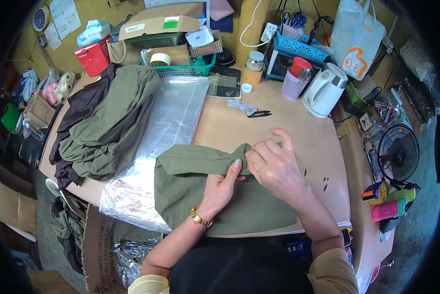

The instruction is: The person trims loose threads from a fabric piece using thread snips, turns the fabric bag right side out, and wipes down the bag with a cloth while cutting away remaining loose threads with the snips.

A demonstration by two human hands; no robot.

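Observation:
An olive-green garment (200, 196) lies spread at the table's near edge, its upper part folded over into a band. My left hand (222, 188), with a gold watch or bracelet (201, 216) at the wrist, grips the folded band, thumb on top and the other fingers hidden under the cloth. Right beside it, my right hand (274, 164) pinches the same band, its index finger raised. Whether a small item sits between those fingertips is hidden. Black thread snips (259, 114) lie beyond the hands, by a scrap of pale cloth (242, 106).
Olive and dark garments (107, 122) are heaped at the left. Clear plastic bags (176, 108) lie beside them. A white electric kettle (325, 90), a lilac cup (295, 84) and a jar (254, 67) stand at the back. A black fan (399, 152) is at the right.

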